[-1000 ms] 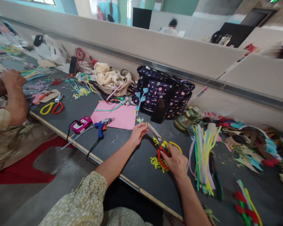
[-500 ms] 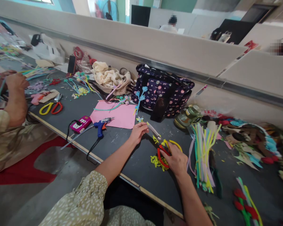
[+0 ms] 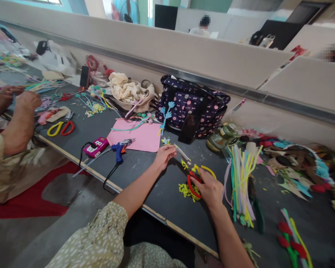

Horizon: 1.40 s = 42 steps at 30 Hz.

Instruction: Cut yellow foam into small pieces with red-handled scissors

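My right hand is wrapped round the red and yellow handles of a pair of scissors, whose blades point up and left. At the blade tips, my left hand is pinched on a small yellow piece, mostly hidden by the fingers. Short yellow cut pieces lie on the dark table beneath the scissors. A pink sheet lies beyond my left hand, with a blue glue gun at its near left edge.
A spotted bag, a green-lidded jar and a bundle of coloured stems stand beyond and right of my hands. At the left a person's hands work near other scissors.
The other person's hands have shifted a little to the right. My own hands and the scissors have hardly moved.
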### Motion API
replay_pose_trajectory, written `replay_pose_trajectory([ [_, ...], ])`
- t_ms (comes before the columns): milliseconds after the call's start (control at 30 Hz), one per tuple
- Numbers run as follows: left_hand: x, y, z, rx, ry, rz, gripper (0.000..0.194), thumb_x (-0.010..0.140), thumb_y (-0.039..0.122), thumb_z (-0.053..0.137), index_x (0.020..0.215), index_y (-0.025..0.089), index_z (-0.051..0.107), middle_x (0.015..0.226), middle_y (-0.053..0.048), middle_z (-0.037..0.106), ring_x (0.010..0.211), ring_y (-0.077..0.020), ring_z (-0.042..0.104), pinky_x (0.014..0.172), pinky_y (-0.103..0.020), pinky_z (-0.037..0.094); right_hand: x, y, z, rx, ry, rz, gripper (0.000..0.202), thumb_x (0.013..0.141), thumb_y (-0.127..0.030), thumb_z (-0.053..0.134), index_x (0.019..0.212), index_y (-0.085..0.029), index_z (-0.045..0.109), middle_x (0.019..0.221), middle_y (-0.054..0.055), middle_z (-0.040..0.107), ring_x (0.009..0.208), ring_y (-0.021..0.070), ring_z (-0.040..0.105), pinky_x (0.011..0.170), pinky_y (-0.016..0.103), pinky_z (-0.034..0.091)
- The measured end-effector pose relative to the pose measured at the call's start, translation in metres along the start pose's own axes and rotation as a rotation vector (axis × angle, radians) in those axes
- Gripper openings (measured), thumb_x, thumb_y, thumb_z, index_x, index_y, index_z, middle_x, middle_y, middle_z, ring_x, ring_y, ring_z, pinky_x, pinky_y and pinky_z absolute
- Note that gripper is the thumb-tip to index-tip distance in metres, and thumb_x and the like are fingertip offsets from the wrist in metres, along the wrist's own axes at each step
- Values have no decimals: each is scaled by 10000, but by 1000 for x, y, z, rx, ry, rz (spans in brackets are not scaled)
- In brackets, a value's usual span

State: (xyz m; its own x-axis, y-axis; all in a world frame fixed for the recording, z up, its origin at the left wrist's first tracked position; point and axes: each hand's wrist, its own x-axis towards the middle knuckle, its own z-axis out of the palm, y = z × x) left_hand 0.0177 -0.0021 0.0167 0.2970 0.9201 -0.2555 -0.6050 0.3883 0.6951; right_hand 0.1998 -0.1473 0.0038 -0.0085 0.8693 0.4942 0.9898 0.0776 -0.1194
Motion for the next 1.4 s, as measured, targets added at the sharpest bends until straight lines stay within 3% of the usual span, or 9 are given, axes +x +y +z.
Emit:
replay_pose_trajectory([
  [333,2,-1,-3,-11,-2,-3,271,533,183,808,736,118,641,635,-12,649,514,-70,569,566,-199,480,-3,2,9,125,-12,37,475,853,-521,491,1148,-170,616,994,89,699,843,189,663,701,276,503],
  [567,5,0,-6,-38,3,10,282,554,182,790,768,130,615,729,-33,677,574,-88,601,589,-208,500,5,-6,2,17,-89,154,547,789,-583,514,1139,-165,562,861,66,689,724,194,657,605,279,478],
  [800,6,-1,-8,-31,6,28,307,564,198,790,798,125,604,730,-34,669,557,-81,589,585,-213,502,8,-10,-2,2,-60,78,521,808,-562,488,1130,-153,519,965,106,645,829,208,637,631,278,476],
  [1100,7,0,-7,-32,11,16,341,542,201,820,807,135,615,693,2,649,537,-66,582,576,-195,497,8,-10,-6,-19,-108,121,542,806,-563,498,1170,-162,514,1020,96,642,841,202,632,557,263,450],
  [1233,7,-2,-9,-34,-15,11,394,547,211,825,888,133,644,719,0,648,544,-62,580,587,-198,496,5,-6,-4,-4,-93,112,497,824,-526,510,1181,-180,525,1038,77,659,853,190,645,618,267,477],
  [1400,8,-4,-10,-25,-9,29,325,555,220,820,812,128,645,650,14,612,539,-63,560,598,-210,492,0,-1,4,-20,-55,31,501,846,-528,498,1203,-179,539,1053,88,670,899,193,647,694,274,489],
])
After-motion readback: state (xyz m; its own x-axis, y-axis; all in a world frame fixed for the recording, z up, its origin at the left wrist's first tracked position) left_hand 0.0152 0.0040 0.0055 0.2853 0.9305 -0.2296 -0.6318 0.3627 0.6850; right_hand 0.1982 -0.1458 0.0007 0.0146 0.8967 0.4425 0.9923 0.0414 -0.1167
